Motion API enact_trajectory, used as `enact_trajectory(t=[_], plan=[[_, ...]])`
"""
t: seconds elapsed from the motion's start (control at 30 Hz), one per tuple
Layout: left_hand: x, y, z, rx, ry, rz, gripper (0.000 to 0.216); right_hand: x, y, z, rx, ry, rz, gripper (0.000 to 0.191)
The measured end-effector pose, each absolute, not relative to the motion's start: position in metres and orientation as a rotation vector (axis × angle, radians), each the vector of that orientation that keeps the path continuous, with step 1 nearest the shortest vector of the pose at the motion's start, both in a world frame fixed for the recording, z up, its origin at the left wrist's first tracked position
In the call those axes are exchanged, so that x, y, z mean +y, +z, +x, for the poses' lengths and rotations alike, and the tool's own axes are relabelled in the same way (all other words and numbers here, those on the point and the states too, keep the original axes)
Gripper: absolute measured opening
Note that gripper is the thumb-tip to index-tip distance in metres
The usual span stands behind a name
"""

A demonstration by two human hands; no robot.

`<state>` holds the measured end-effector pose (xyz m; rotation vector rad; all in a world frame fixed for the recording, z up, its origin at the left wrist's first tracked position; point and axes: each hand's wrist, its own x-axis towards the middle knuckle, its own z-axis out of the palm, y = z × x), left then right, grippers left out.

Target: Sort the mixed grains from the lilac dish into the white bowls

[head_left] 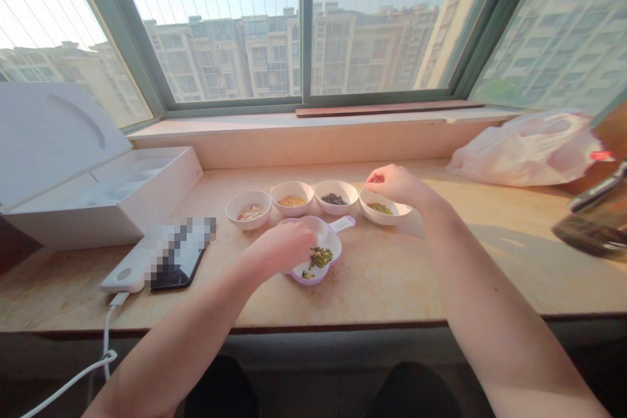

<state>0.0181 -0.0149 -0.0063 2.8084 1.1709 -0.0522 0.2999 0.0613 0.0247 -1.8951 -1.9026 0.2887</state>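
Note:
My left hand (289,245) is curled over a white dish with a purple rim and a short handle (343,223), its fingertips hidden inside. Green beans (321,257) and a few paler bits lie in that dish. Above the rightmost white bowl (399,214), my right hand (392,183) has its fingers pinched together; whatever is between them is too small to make out. Green beans (381,208) lie in this bowl. Three more white bowls stand in the row: one with dark beans (333,199), one with yellowish grains (292,201), one with pale and reddish pieces (251,213).
At the left an open white box (161,176) stands behind a white power bank (125,274) with a cable and a dark phone (179,277). A plastic bag (529,150) and a dark see-through container (595,222) are at the right. Windows rise behind the counter.

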Motion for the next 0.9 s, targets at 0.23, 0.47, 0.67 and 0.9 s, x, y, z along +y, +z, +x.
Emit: enact_trajectory(t=[0.23, 0.47, 0.67, 0.9], plan=[[-0.021, -0.023, 0.034, 1.277, -0.132, 2.948, 0.025, 0.063, 0.03, 0.31, -1.895, 0.414, -2.174, 0.01], [-0.029, -0.015, 0.038, 1.295, -0.147, 2.997, 0.027, 0.062, 0.029, 0.308, -1.881, 0.424, -2.253, 0.012], [-0.029, -0.014, 0.039, 1.279, -0.125, 2.95, 0.026, 0.07, 0.02, 0.306, -1.973, 0.386, -2.307, 0.01], [-0.017, -0.01, 0.031, 1.275, 0.01, 2.97, 0.024, 0.074, 0.013, 0.309, -1.956, 0.343, -2.27, 0.014]])
